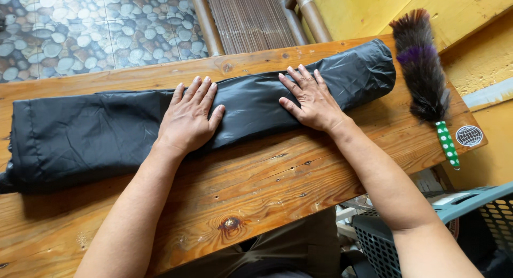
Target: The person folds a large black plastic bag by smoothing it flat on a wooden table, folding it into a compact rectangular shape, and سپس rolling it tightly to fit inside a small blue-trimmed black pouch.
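A long piece of shiny black fabric (85, 134) lies across a wooden table (251, 192), flat and wide at the left, rolled into a thick tube at the right end (358, 72). My left hand (188, 118) rests flat on the middle of the fabric, fingers spread. My right hand (310, 99) presses palm down on the rolled part further right, fingers apart. Neither hand grips anything.
A feather duster (425, 75) with dark and purple plumes and a green dotted handle lies at the table's right end. A grey plastic basket (470, 224) stands below at the right. A pebble-pattern floor (80, 32) and a bamboo piece (251, 16) lie beyond the far edge.
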